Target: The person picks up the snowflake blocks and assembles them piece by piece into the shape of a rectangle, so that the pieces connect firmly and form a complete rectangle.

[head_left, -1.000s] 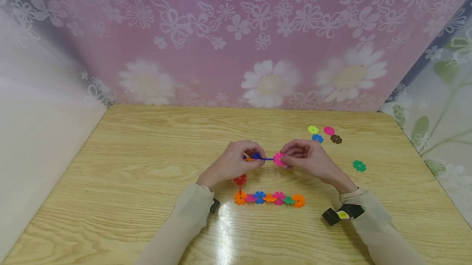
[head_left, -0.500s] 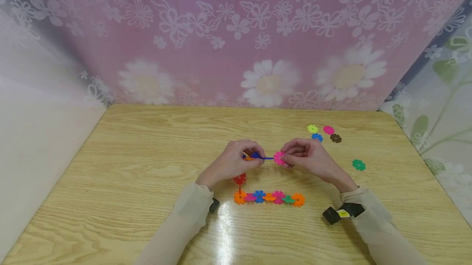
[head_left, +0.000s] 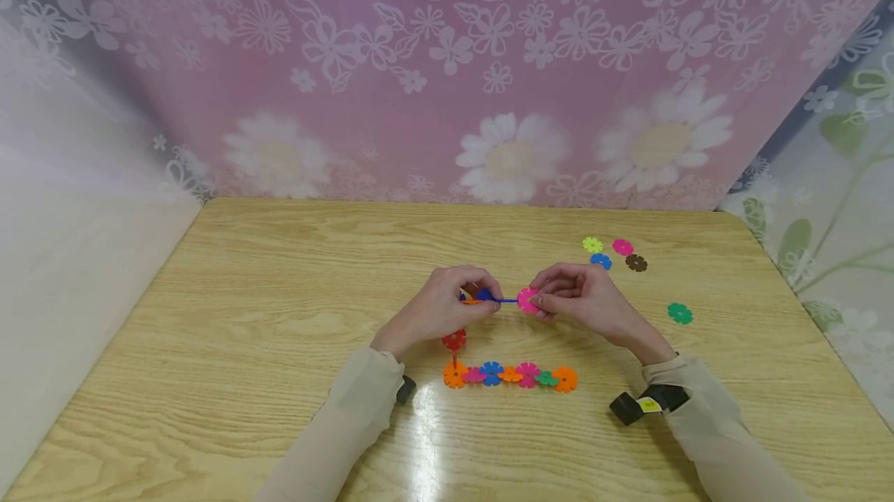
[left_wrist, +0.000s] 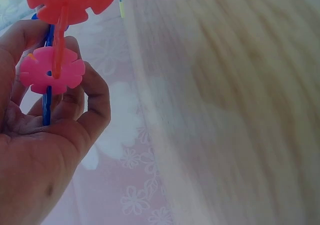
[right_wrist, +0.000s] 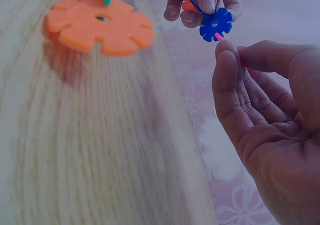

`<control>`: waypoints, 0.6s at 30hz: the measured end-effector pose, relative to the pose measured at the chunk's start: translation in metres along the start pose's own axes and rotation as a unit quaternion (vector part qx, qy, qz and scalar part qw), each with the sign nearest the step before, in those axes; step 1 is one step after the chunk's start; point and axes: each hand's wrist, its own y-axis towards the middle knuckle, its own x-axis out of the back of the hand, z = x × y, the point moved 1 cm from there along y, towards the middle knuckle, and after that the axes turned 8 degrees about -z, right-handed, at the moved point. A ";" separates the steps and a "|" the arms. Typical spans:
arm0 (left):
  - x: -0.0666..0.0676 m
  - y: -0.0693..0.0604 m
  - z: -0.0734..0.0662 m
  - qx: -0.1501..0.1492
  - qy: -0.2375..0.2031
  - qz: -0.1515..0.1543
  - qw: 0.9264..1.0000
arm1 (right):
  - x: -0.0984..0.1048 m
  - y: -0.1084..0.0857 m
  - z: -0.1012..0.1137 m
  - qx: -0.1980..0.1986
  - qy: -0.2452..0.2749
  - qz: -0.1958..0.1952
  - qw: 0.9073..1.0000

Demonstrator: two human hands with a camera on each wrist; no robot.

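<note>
A wood-grain table (head_left: 279, 285) bears five loose discs (head_left: 680, 313) and, seemingly, a row of linked discs (head_left: 511, 375).

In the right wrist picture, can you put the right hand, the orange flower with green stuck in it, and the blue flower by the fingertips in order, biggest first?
1. Right hand
2. Orange flower, which probably looks bigger partly because it's nearer the camera
3. Blue flower

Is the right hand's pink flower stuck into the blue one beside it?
Touching: the pink flower meets the blue flower at its rim; how deep, I cannot tell.
</note>
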 end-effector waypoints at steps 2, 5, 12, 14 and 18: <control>0.000 0.000 0.000 0.003 -0.001 0.000 1.000 | 0.000 0.000 0.000 0.001 0.001 0.001 1.000; 0.000 0.000 0.000 0.005 -0.004 0.000 1.000 | 0.000 0.001 0.000 0.001 0.002 0.001 1.000; 0.001 0.000 0.000 0.011 -0.005 0.002 1.000 | 0.000 0.001 -0.001 0.002 0.007 0.005 1.000; 0.001 0.000 -0.001 0.011 -0.005 0.003 1.000 | -0.001 0.001 -0.001 0.001 0.012 0.007 1.000; 0.001 0.000 -0.002 0.008 -0.005 0.006 1.000 | -0.003 0.002 0.000 0.001 0.023 0.010 1.000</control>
